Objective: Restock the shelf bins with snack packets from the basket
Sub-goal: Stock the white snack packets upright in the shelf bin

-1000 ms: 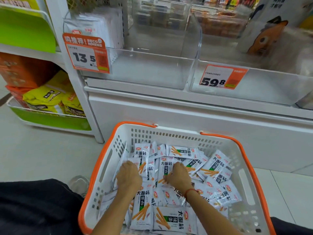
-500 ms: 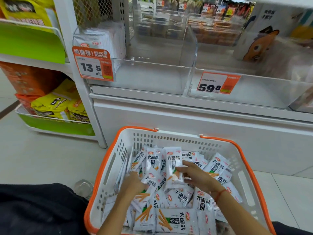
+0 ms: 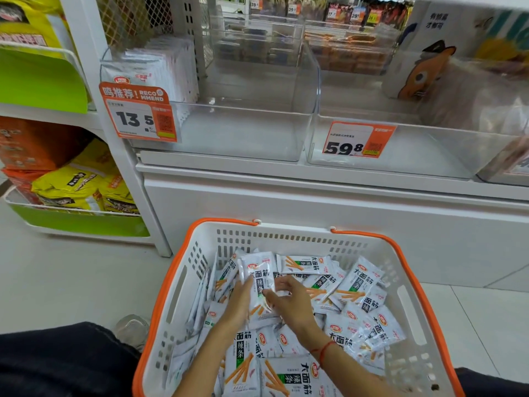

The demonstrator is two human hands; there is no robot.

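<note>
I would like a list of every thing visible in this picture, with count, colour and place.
Basket: one, white with orange rim, on the floor below the shelf.
Snack packets: many, white with green and orange print, loose in the basket.
Left bin: one, clear, a few white packets standing at its left end.
Right bin: one, clear, beside it.
Price tags: two, orange and white, on the bin fronts.
Yellow bags: several, lower left shelf.
Left hand: grip on a gathered stack of packets.
Right hand: steadies the same stack.
</note>
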